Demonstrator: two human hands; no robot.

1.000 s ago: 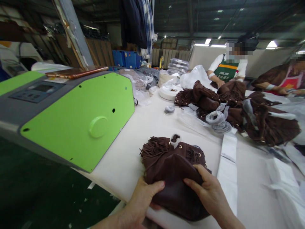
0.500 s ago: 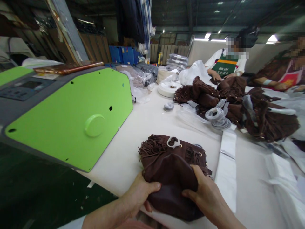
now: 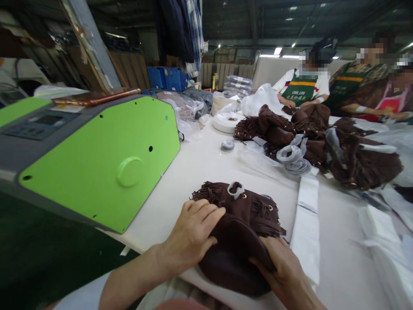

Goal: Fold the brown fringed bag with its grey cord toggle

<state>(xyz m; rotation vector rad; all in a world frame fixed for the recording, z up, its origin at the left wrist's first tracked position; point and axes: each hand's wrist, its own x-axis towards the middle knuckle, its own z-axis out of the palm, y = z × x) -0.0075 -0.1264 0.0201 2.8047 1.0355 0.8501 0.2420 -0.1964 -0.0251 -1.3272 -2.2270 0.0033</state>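
Observation:
A dark brown fringed bag (image 3: 235, 254) lies at the near edge of the white table, its smooth rounded end toward me. Thin brown fringe, gold eyelets and a knotted cord with a white wrap show on its far part. My left hand (image 3: 193, 230) grips the bag's left upper edge, fingers over the top and thumb below. On the right side, my right hand (image 3: 280, 262) pinches the leather between thumb and fingers; part of those fingers is hidden behind the bag.
A green machine (image 3: 106, 159) stands at left. More brown bags (image 3: 309, 129) are heaped at the far right, beside plastic-wrapped coils (image 3: 294, 159). White strips (image 3: 306, 215) lie right of my bag. A grey roll (image 3: 227, 145) sits mid-table. Co-workers (image 3: 300, 88) stand across.
My left hand has moved up from the bag's left side onto its upper edge. My right hand keeps its hold, slightly lower. The leather between them has changed shape.

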